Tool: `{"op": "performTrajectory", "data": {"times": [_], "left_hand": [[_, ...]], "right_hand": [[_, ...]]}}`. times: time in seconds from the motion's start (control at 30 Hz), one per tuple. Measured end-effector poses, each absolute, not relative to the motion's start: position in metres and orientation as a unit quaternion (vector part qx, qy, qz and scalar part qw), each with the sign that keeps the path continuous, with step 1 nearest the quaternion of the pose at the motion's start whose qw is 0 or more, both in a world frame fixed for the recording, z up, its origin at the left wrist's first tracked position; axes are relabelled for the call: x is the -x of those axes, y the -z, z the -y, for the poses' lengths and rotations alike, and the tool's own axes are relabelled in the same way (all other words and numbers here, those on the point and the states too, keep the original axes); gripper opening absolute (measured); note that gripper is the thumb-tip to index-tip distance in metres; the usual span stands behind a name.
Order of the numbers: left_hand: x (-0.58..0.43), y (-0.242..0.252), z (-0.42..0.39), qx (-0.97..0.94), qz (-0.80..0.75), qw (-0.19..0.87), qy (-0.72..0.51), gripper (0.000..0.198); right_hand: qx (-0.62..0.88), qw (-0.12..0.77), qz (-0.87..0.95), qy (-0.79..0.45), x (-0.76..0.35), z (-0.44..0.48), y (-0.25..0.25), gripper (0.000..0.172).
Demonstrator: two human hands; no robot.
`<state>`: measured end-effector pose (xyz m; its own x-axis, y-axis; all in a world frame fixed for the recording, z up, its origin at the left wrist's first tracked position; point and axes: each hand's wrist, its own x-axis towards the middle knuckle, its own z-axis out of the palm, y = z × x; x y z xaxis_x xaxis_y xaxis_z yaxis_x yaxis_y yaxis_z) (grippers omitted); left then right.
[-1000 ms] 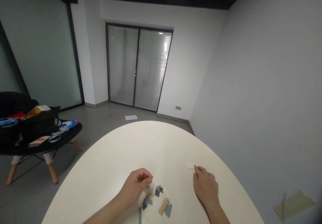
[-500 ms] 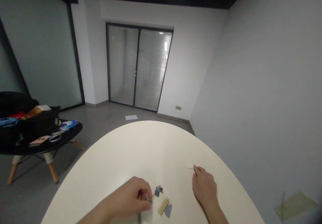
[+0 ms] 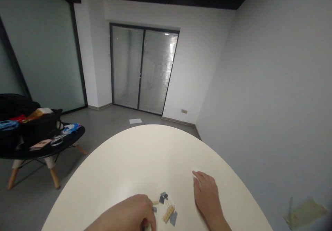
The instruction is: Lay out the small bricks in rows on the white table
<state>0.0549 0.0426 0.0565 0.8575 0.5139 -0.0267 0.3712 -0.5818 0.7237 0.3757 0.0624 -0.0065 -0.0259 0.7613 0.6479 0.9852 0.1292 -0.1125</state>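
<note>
A small scatter of toy bricks lies on the white oval table (image 3: 129,158), including a tan plate (image 3: 168,213), a grey-blue slope brick (image 3: 173,218) and dark grey bricks (image 3: 162,198). My left hand (image 3: 127,213) is at the bottom edge of the view, just left of the scatter, with its fingers curled down. Whatever is under them is hidden. A small tan brick (image 3: 155,202) lies just above those fingers. My right hand (image 3: 205,194) rests to the right, its fingertips over a small white piece (image 3: 196,175).
At the left stands a low black round table (image 3: 64,141) on wooden legs, holding a black bag (image 3: 31,127) and small items. A sheet of paper (image 3: 135,121) lies on the grey floor. A blinded glass door (image 3: 144,70) faces me, and a wall runs along the right.
My left hand has moved down and right, covering the pieces that lay near the bottom of the view. My right hand has slid left, onto the white piece.
</note>
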Motion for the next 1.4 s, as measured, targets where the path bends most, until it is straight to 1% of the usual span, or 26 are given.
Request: {"op": "performTrajectory", "data": {"times": [0.07, 0.23, 0.37, 0.5, 0.6, 0.73, 0.87, 0.97, 1.07, 1.2, 1.3, 1.4], "left_hand": [[-0.055, -0.055, -0.042, -0.879, -0.272, 0.378, -0.098, 0.044], [-0.056, -0.049, -0.040, -0.872, -0.315, 0.356, -0.114, 0.035], [-0.059, -0.056, -0.039, -0.878, -0.322, 0.330, -0.125, 0.029], [-0.058, -0.066, -0.038, -0.874, -0.316, 0.352, -0.112, 0.023], [-0.057, -0.064, -0.037, -0.859, -0.340, 0.369, -0.104, 0.019], [-0.056, -0.055, -0.038, -0.828, -0.396, 0.383, -0.107, 0.022], [-0.059, -0.055, -0.040, -0.814, -0.420, 0.377, -0.142, 0.019], [-0.062, -0.057, -0.042, -0.802, -0.427, 0.383, -0.170, 0.017], [-0.065, -0.054, -0.043, -0.794, -0.421, 0.394, -0.192, 0.013], [-0.067, -0.048, -0.043, -0.788, -0.428, 0.393, -0.205, 0.014], [-0.068, -0.044, -0.044, -0.786, -0.426, 0.392, -0.217, 0.014], [-0.069, -0.042, -0.044, -0.785, -0.426, 0.387, -0.230, 0.013]], "right_hand": [[0.623, 0.308, 0.696, 0.182, -0.374, -0.061, 0.006, 0.033], [0.601, 0.334, 0.708, 0.165, -0.368, -0.059, 0.004, 0.029], [0.578, 0.352, 0.724, 0.134, -0.360, -0.055, 0.000, 0.024], [0.544, 0.375, 0.746, 0.087, -0.344, -0.049, -0.007, 0.021], [0.528, 0.393, 0.752, 0.041, -0.331, -0.042, -0.016, 0.018], [0.502, 0.387, 0.773, -0.033, -0.315, -0.032, -0.027, 0.016], [0.491, 0.350, 0.784, -0.147, -0.299, -0.021, -0.029, 0.015], [0.474, 0.358, 0.774, -0.218, -0.288, -0.017, -0.026, 0.008], [0.441, 0.364, 0.778, -0.261, -0.281, -0.017, -0.023, 0.011], [0.426, 0.365, 0.783, -0.271, -0.279, -0.018, -0.020, 0.012], [0.447, 0.367, 0.772, -0.263, -0.280, -0.018, -0.019, 0.010], [0.473, 0.350, 0.772, -0.241, -0.280, -0.017, -0.020, 0.012]]}}
